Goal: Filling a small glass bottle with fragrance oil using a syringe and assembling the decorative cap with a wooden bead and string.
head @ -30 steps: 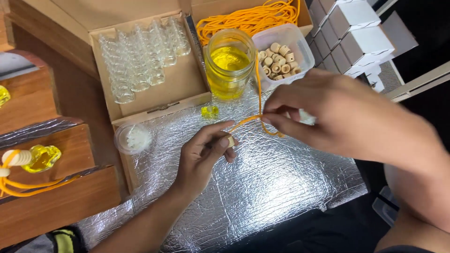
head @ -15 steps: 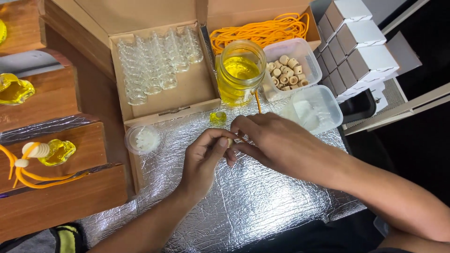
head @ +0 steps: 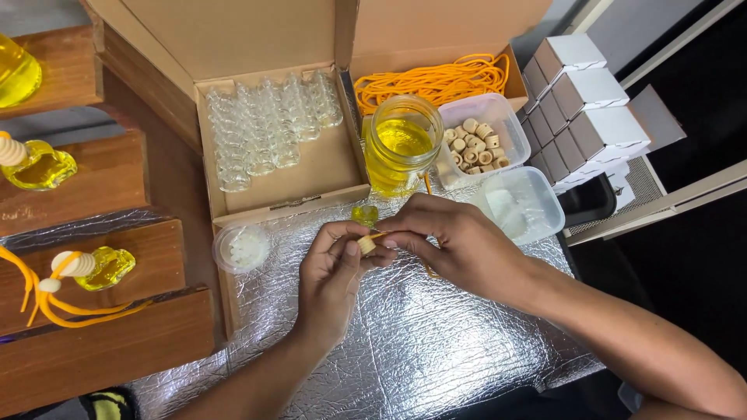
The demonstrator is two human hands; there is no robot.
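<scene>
A person's two hands meet over a silver foil mat (head: 405,342), seen from a head-worn camera looking down. The left hand (head: 333,280) pinches a small wooden cap (head: 366,245) between thumb and fingertips, while the right hand (head: 459,249) is closed on the end of an orange cord (head: 379,234) right at the cap; the cord's tail shows again below the right palm, and whether its tip has entered the cap cannot be told from this angle. Just beyond the fingertips, a small glass bottle of yellow liquid (head: 364,214) stands on the mat. Behind it sits a glass jar of yellow liquid (head: 398,148), and beside that a clear plastic tub of wooden caps (head: 476,144), with its clear lid (head: 520,204) lying near the right hand. A bundle of orange cords (head: 436,78) rests in a cardboard box behind the jar. To the left, an open cardboard box (head: 311,175) holds rows of empty small glass bottles (head: 268,128). A small round clear container of white stoppers (head: 243,247) lies on the mat near the left hand. Stepped wooden shelves (head: 117,342) at far left carry finished yellow bottles with wooden caps and orange cords (head: 85,272). Small white boxes (head: 591,101) are stacked at upper right.
</scene>
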